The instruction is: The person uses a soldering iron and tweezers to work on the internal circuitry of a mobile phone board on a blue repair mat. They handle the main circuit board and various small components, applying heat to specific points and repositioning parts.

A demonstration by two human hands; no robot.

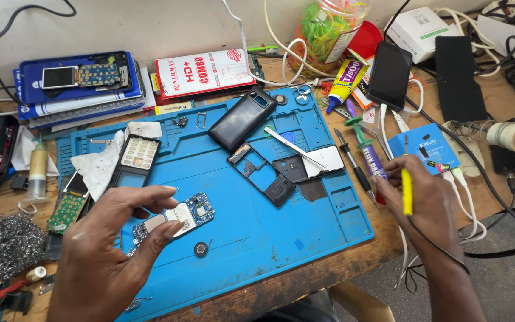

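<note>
My left hand (105, 244) pinches a small blue phone circuit board (180, 217) by its near end, just above the blue repair mat (257, 232). A round coin-shaped part (201, 248) lies on the mat right below the board. My right hand (424, 200) is at the mat's right edge, closed around a yellow-handled corded tool (407, 191) whose black cable trails toward me. A black phone back cover (242, 118), a black phone frame (261, 173) and a keypad front (138, 156) lie on the mat between and beyond my hands.
Metal tweezers (296, 148), screwdrivers (353, 158), a glue tube (347, 77) and a black smartphone (390, 74) lie at the back right. A green board (67, 209) and steel wool (7, 244) sit left. Stacked blue and red boxes (78, 83) line the wall. Cables cross the right side.
</note>
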